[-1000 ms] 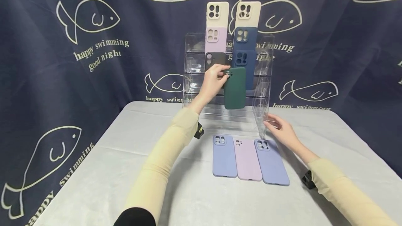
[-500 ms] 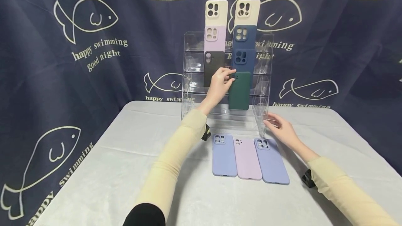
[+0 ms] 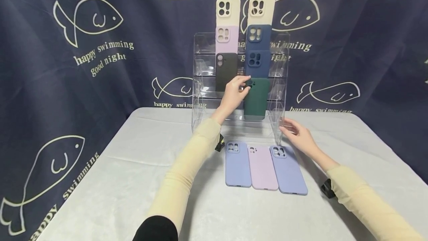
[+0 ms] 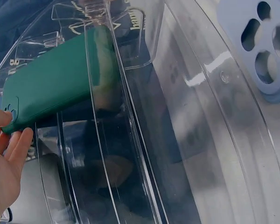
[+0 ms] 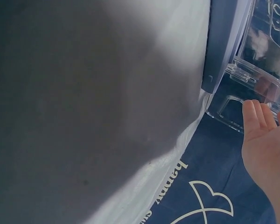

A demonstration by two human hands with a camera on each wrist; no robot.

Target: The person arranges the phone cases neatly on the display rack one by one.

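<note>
My left hand [image 3: 234, 94] pinches a dark green phone case [image 3: 256, 99] by its upper left corner. In the left wrist view the lower end of the green case [image 4: 60, 77] sits behind the clear lip of a display rack [image 4: 144, 168]. Just above it on the rack stands a dark blue phone case [image 3: 262, 68]. A black phone case [image 3: 226, 71] stands to the left, partly behind my fingers. At the rack's lower right side rests my right hand [image 3: 300, 137]; in the right wrist view its fingers [image 5: 256, 116] look nearly straight beside the clear plastic.
In front of the rack lie a light blue case [image 3: 238, 166], a lilac case [image 3: 264, 170] and a periwinkle case [image 3: 289, 172]. Higher tiers hold two white cases [image 3: 233, 19], a lilac one [image 3: 232, 45] and another blue one [image 3: 264, 38]. A fish-print curtain [image 3: 150, 47] hangs behind.
My left hand has moved right and slightly down with the green case, whose lower end now sits behind the rack's lower lip. The right hand has stayed at the rack's side.
</note>
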